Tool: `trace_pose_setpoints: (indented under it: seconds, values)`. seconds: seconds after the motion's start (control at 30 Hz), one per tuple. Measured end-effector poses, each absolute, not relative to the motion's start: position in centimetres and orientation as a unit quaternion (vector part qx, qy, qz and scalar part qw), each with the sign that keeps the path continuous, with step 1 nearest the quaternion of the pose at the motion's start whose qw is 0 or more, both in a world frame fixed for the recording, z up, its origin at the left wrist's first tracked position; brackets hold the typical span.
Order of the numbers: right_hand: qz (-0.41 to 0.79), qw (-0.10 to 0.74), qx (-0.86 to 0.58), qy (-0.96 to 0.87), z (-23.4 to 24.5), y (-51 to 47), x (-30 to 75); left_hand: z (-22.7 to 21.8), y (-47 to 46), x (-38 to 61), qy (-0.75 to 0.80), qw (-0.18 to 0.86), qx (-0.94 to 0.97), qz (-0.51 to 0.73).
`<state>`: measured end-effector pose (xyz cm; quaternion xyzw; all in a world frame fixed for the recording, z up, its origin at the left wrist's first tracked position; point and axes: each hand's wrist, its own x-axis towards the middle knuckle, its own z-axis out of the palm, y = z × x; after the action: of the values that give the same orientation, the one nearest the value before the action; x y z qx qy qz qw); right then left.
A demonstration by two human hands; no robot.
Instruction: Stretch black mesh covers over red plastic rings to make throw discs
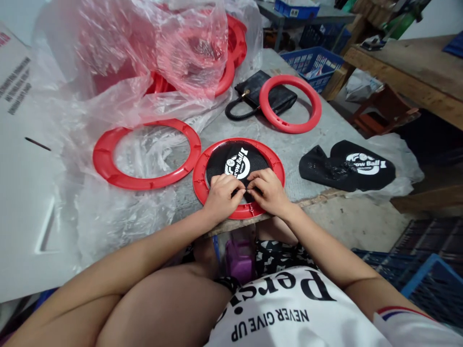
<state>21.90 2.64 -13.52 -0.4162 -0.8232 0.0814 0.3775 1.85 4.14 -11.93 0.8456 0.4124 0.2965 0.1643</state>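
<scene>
A red plastic ring (200,179) lies near the table's front edge with a black mesh disc (220,159) inside it, printed with a white logo. My left hand (223,195) and my right hand (266,192) meet over the near part of the disc. Both pinch the black mesh at its near edge, fingertips almost touching. At the disc's near side, a gap shows between mesh and ring. Another flat red ring (104,159) rests to the left. More black mesh pieces (376,166) with the same logo lie at the right.
Clear plastic bags (119,53) with several red rings fill the back left. A black handbag (285,99) lies partly under a rounded red ring (314,103). A white carton (21,193) stands at left. Beyond the table are a blue crate (311,60) and a wooden bench (408,72).
</scene>
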Motion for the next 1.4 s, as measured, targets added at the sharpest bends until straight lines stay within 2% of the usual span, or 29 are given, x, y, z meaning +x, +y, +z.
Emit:
trace_pose_setpoints:
  seconds: [0.17, 0.3, 0.47, 1.07, 1.4]
  values:
    - [0.111, 0.41, -0.332, -0.842, -13.7, 2.6, 22.5, -12.8, 3.6, 1.0, 0.322, 0.078, 0.875, 0.353]
    - [0.138, 0.386, -0.262, -0.874, -13.5, 2.7, 23.2, -13.2, 3.1, 0.0, 0.213, -0.004, 0.914, 0.347]
    - [0.132, 0.361, -0.236, -0.892, -13.6, 2.9, 23.3, -13.6, 2.9, -0.7, 0.168, -0.062, 0.928, 0.327]
    - [0.122, 0.355, -0.231, -0.898, -13.8, 2.8, 23.4, -13.9, 2.9, -0.7, 0.152, -0.069, 0.928, 0.332]
    - [0.124, 0.378, -0.225, -0.889, -14.0, 2.9, 23.5, -13.8, 2.8, -0.7, 0.153, -0.075, 0.924, 0.344]
